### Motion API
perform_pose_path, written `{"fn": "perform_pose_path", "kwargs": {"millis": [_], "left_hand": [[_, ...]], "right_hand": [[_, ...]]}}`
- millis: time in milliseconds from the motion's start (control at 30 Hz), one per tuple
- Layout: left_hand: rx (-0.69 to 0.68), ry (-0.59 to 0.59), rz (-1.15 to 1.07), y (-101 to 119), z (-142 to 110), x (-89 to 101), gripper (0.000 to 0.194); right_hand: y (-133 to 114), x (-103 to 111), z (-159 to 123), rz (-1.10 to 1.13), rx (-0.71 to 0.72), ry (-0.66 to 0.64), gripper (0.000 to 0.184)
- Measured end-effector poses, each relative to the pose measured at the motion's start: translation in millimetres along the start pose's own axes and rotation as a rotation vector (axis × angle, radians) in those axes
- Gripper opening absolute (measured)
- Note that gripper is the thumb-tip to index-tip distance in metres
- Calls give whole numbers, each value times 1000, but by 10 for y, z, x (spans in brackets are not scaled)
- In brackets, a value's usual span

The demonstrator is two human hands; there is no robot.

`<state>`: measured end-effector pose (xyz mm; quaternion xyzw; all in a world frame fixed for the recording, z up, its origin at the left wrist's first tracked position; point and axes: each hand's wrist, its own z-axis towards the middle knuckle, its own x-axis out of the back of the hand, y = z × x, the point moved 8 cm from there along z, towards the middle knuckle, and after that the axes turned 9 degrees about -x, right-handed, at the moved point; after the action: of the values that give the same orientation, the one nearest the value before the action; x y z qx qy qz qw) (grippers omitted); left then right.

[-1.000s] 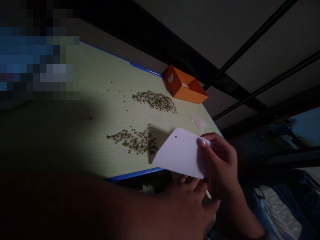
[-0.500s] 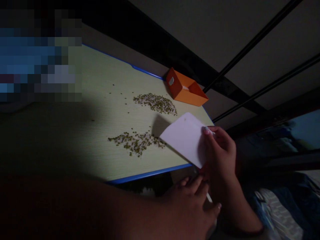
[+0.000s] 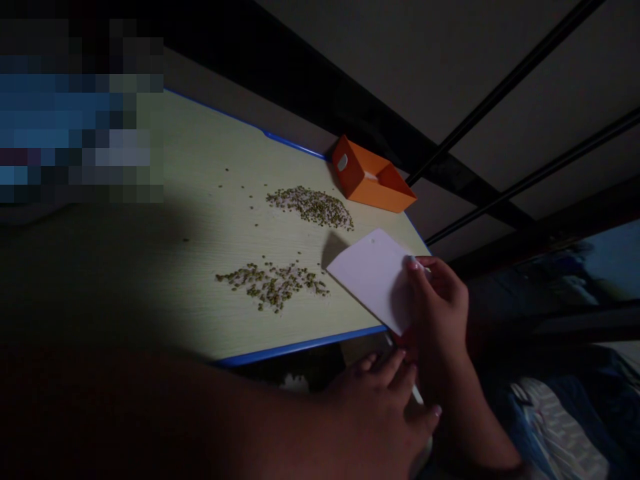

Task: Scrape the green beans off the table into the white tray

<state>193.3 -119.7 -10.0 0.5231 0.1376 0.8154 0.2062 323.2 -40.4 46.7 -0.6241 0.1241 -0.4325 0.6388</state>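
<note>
My right hand (image 3: 443,293) pinches the edge of a white card (image 3: 370,273), thumb on top, and holds it tilted above the table's right end. One small speck, like a bean, lies near the card's far corner. My left hand (image 3: 385,400) is below, just off the near table edge, with fingers apart and nothing visible in them. Left of the card lies a loose near pile of green mung beans (image 3: 273,283) mixed with pale bits. A denser far pile of mung beans (image 3: 313,205) spreads beyond it.
An open orange box (image 3: 375,177) stands at the table's far right corner. The pale table (image 3: 240,233) has a blue edge, with a few stray beans on it. Dark panels rise behind. Cloth (image 3: 560,427) lies at lower right. The upper left is pixelated.
My right hand has drawn the card slightly to the right, away from the near pile, whose right end now shows. My left hand has hardly moved.
</note>
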Motion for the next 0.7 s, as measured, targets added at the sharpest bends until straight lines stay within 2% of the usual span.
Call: {"fn": "perform_pose_path", "kwargs": {"millis": [200, 400, 500, 600, 700], "left_hand": [[25, -65, -32, -12, 7, -22, 52], [15, 15, -39, -30, 8, -135, 57], [21, -9, -51, -20, 15, -85, 59], [54, -89, -77, -22, 11, -8, 59], [40, -75, -82, -8, 9, 38, 57]], "right_hand": [[-22, 53, 76, -23, 36, 18, 41], [45, 42, 78, -15, -2, -12, 40], [25, 23, 54, -17, 2, -21, 39], [9, 7, 32, -12, 6, -49, 38], [24, 7, 30, -3, -3, -80, 38]]}}
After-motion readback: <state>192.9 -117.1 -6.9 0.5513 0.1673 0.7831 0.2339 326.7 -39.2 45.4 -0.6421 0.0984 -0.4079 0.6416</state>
